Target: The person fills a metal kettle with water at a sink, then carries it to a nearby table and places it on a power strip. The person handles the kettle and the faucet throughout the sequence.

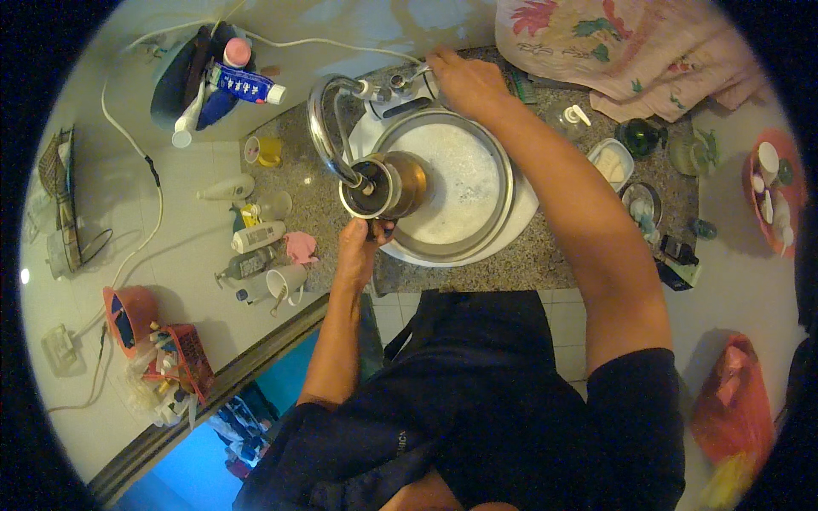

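My left hand (pixel 361 246) grips the dark handle of a glass pot (pixel 409 185) with brownish tint and a metal rim, tilted over the left part of the sink. The end of a curved chrome faucet (pixel 317 128) is at the pot's mouth. My right hand (pixel 463 80) is at the lever on the right side of the faucet base (pixel 406 99); its fingertips are partly hard to make out. Below lies a round metal basin (pixel 508 198) in the white sink, holding whitish, foamy-looking liquid.
Left on the granite counter are a yellow mug (pixel 270 152), several bottles (pixel 259 236), a pink cloth (pixel 300 248) and a white mug (pixel 285 278). At right stand a pump bottle (pixel 569 121), a soap dish (pixel 610 165) and a green glass vessel (pixel 641 137). A patterned towel (pixel 639 57) hangs behind.
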The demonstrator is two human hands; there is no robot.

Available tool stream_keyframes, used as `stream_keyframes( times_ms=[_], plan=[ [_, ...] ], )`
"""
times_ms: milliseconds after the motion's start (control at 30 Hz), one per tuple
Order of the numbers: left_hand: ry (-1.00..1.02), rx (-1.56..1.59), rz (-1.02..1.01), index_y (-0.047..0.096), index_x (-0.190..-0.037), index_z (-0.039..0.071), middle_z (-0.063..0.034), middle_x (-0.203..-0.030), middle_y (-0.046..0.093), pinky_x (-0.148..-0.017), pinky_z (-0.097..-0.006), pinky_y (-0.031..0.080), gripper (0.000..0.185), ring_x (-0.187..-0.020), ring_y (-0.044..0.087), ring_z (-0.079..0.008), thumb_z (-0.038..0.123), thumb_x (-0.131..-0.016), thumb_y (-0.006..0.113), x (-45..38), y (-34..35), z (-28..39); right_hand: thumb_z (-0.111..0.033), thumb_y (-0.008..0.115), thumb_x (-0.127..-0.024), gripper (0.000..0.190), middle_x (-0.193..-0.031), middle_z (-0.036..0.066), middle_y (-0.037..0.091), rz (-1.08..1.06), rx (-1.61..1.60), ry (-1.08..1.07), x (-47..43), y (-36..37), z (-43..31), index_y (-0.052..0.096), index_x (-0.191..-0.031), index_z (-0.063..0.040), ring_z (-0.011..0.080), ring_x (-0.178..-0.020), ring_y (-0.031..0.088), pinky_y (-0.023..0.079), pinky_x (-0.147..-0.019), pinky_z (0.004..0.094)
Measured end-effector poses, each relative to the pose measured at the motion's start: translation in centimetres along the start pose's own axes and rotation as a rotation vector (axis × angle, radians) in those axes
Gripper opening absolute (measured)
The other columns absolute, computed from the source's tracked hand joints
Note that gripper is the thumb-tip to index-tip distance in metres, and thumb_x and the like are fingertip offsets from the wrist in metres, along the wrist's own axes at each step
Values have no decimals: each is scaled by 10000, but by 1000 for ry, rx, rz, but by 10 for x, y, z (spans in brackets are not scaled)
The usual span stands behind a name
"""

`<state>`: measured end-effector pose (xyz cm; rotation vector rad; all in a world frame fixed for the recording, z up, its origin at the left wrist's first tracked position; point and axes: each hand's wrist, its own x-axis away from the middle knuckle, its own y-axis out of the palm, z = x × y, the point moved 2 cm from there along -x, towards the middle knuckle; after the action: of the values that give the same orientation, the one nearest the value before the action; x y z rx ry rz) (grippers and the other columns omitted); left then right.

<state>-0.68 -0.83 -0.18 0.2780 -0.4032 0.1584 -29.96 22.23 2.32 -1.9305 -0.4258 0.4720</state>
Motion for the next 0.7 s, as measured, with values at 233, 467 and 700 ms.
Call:
stream_keyframes(
  times_ms=[233,467,700],
  plan=[
    [1,-7,22,604,-877,72,-90,-997,684,-954,-446,504,513,-1026,637,-231,564,-1020,584,2,2,2,-94,597,-893,484,-1509,133,532,-161,2,21,-1,1,-11,574,-1376,-97,378,-1098,705,578,-898,516],
    [-5,-71,30,587,-875,108,-88,-966,672,-960,-576,514,540,-1067,638,-253,636,-990,573,1,-1,0,-152,515,-961,419,-1540,184,497,-82,-11,70,12,18,-16,555,-1371,-72,387,-1056,721,578,-874,543],
    [-5,-65,19,587,-873,110,-83,-967,664,-963,-594,514,531,-1075,638,-245,627,-994,572,-2,-3,-3,-126,496,-965,505,-1617,165,416,-40,22,99,16,30,-20,475,-1464,-50,375,-997,741,597,-823,525]
  ],
)
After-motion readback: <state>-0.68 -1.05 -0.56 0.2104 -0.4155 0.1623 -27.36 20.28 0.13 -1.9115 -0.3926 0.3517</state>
